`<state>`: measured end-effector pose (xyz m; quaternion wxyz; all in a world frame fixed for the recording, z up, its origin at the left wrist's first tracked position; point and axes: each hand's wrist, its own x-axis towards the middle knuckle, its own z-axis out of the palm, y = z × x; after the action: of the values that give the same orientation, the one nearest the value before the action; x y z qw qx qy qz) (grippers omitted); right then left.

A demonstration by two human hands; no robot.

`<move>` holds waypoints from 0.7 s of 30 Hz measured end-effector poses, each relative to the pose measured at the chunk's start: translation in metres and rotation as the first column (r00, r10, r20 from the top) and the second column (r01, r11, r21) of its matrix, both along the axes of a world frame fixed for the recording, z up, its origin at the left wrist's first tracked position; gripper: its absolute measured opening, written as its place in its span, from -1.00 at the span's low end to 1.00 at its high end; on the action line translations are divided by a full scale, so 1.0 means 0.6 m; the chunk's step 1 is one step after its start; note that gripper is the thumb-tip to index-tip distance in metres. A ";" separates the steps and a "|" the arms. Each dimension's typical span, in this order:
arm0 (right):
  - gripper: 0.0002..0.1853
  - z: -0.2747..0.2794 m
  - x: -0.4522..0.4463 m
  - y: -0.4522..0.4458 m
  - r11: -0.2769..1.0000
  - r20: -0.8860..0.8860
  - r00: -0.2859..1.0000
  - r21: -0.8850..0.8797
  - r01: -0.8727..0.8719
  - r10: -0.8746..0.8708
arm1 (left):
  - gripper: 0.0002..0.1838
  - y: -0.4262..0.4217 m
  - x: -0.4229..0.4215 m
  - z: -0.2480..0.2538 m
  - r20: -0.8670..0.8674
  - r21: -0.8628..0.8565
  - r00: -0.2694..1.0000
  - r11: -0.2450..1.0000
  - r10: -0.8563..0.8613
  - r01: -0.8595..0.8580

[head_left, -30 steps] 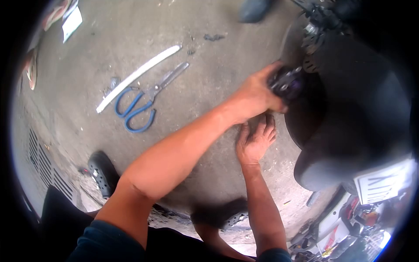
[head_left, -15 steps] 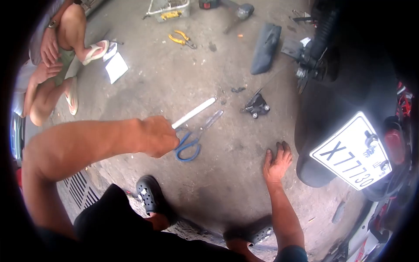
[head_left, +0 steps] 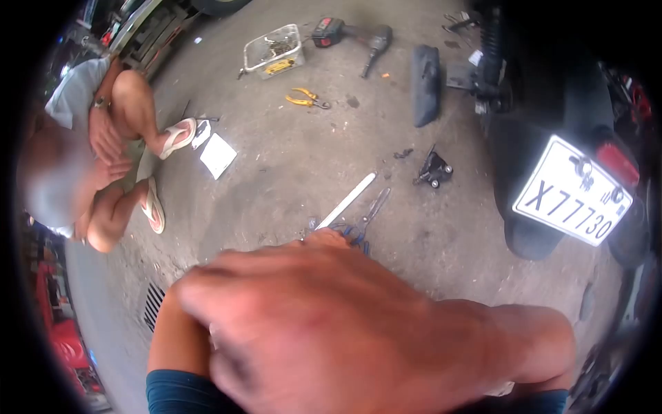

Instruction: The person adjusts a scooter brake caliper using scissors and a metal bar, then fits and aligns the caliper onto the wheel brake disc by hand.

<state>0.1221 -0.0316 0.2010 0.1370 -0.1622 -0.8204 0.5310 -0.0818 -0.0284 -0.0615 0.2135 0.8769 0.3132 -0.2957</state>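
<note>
My right hand is large and blurred, close to the camera, with its arm coming from the right; its fingers are too smeared to read. Beyond it, a small part of my left hand shows by the lower end of a white strip. The rest of that hand is hidden. Blue-handled scissors lie beside the strip, their handles partly covered. A black metal part with two round silver ends rests on the floor to the right.
A motorcycle's rear with a licence plate stands right. Farther off lie yellow-handled pliers, a bin of small parts, a power tool and a dark panel. A person in sandals crouches left.
The black part went from my left hand to the floor. My right hand has risen from the floor and swung left, close to the camera. The view has shifted, showing more of the crouching person.
</note>
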 end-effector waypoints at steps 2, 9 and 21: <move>-0.67 0.021 -0.009 -0.011 0.973 0.050 0.998 0.227 -0.042 0.031 | -0.62 0.006 0.006 0.004 0.004 0.042 0.999 0.998 0.035 -0.036; -0.66 0.014 0.022 -0.039 0.873 0.127 0.990 0.488 -0.008 -0.062 | -0.56 0.046 0.047 0.030 0.037 0.108 0.996 0.990 0.085 -0.088; -0.66 0.035 -0.002 -0.096 0.686 0.349 0.908 0.720 -0.103 -0.230 | -0.71 0.014 0.039 0.038 0.003 0.133 1.000 0.991 0.011 -0.011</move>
<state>0.1212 -0.0889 0.2218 0.0323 -0.2321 -0.9657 0.1116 -0.0583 -0.0198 -0.0387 0.1566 0.8877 0.3369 -0.2720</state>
